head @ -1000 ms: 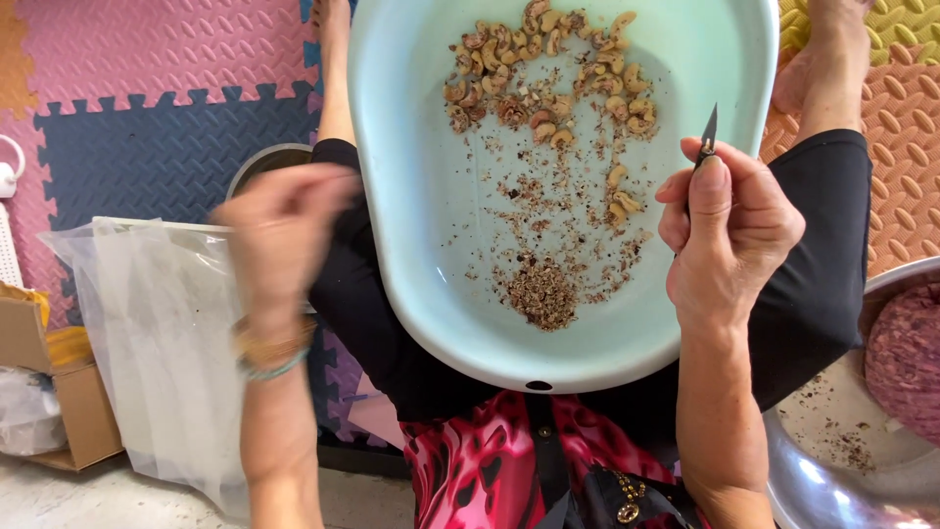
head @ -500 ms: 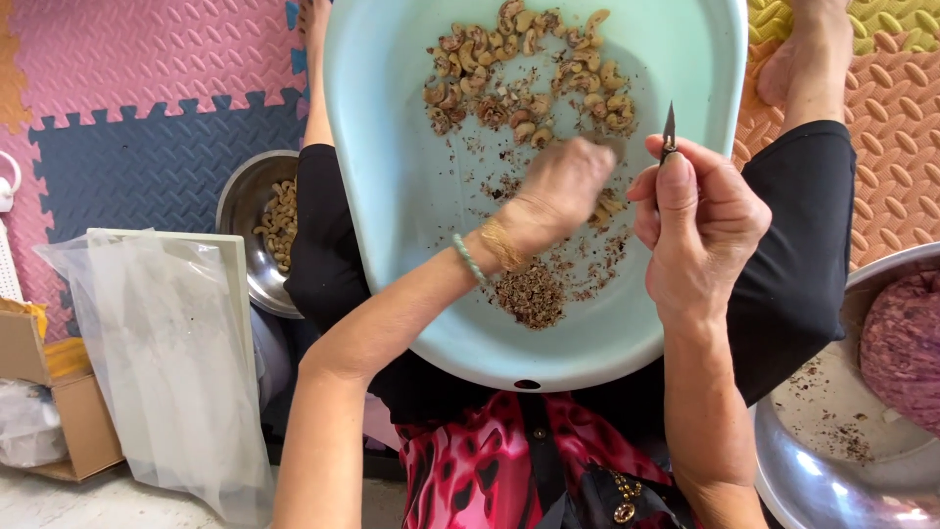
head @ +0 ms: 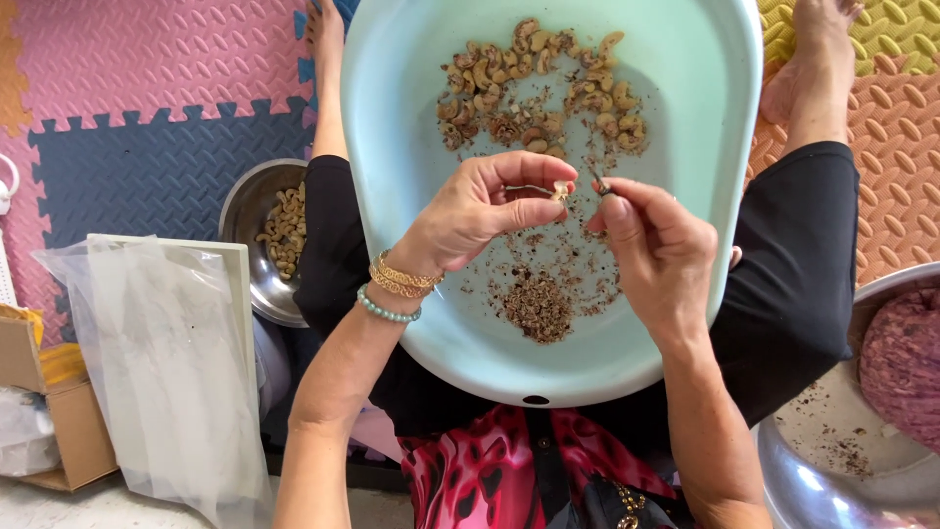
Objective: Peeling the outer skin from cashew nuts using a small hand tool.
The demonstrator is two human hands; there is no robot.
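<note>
A pale green plastic basin (head: 421, 127) rests on my lap. Unpeeled cashew nuts (head: 539, 83) lie at its far end, and a heap of brown skin flakes (head: 537, 306) sits near me. My left hand (head: 480, 211) pinches one cashew nut (head: 561, 190) between thumb and fingers above the middle of the basin. My right hand (head: 656, 255) grips a small pointed knife (head: 597, 180) whose tip touches that nut.
A steel bowl (head: 257, 230) with peeled cashews sits on the floor at my left, beside a clear plastic bag (head: 166, 362) and a cardboard box (head: 59, 411). A large steel bowl (head: 832, 460) with a reddish heap stands at my right. Foam puzzle mats cover the floor.
My left hand swung from the left side into the basin, picked up a nut and raised it. My right hand lowered the knife from upright onto the nut.
</note>
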